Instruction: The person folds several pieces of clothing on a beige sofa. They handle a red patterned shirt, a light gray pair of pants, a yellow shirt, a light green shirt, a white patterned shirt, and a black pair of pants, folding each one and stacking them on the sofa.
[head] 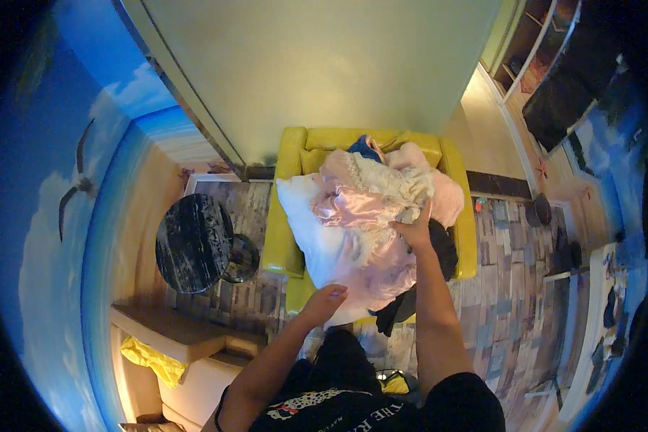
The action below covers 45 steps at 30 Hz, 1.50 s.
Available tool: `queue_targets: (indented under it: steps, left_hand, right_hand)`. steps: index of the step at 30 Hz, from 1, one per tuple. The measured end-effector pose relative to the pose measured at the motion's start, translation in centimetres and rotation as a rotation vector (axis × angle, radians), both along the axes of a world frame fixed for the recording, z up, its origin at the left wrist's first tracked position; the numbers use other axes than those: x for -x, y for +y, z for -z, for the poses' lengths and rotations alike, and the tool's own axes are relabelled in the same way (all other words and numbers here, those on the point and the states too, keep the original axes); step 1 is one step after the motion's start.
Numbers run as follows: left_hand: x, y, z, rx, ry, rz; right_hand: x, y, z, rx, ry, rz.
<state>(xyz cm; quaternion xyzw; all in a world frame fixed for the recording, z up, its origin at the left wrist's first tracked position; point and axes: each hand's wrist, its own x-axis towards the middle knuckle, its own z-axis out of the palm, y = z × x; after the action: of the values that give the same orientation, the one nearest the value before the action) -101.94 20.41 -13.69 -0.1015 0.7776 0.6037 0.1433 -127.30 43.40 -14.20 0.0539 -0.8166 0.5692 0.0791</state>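
Observation:
On a yellow-green armchair lies a heap of clothes and soft cloth. A satin pink garment with cream lacy parts spreads over its top. My right hand grips a bunch of pale cloth at the garment's right side. Lower down, my left hand hovers by the front left of the heap, fingers partly curled; whether it pinches any cloth is unclear. Beneath the garment, a white pillow or cushion shows on the left. Fluffy pink cloth and black cloth stick out on the right.
A round black marbled table stands left of the armchair, with a smaller round one beside it. At lower left, yellow cloth hangs from a beige sofa. Behind the armchair rises a pale green panel. Patterned plank flooring extends right.

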Motion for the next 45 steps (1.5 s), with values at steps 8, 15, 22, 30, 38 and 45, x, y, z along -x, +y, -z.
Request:
queue_targets:
  steps: [8, 15, 22, 30, 38, 45]
  left_hand:
    - [2.3, -1.6, -5.4, -0.493, 0.001, -0.616]
    - [-6.0, -11.2, -0.2, -1.256, 0.131, -0.565]
    - [-28.9, -17.1, 9.8, -1.429, 0.591, -0.6]
    - [-47.1, -11.7, -0.3, -0.713, 0.594, -1.373]
    - [-49.4, -9.2, -9.2, -1.077, 0.684, -1.881]
    - [-53.4, -9.2, -8.0, -0.52, 0.339, -2.298]
  right_hand:
    - [-10.1, -8.4, -10.3, 0.488, -0.213, -0.353]
    - [-21.7, -16.0, -13.8, 0.593, -0.349, -0.936]
    - [-40.8, -27.3, -11.4, 0.454, -0.359, -1.293]
    - [-50.6, -31.0, -7.7, 0.247, -1.076, -1.189]
    - [-51.6, -37.8, -16.1, 0.484, -1.164, -1.188]
    - [-52.1, -46.9, -9.3, 0.299, -0.751, -1.358]
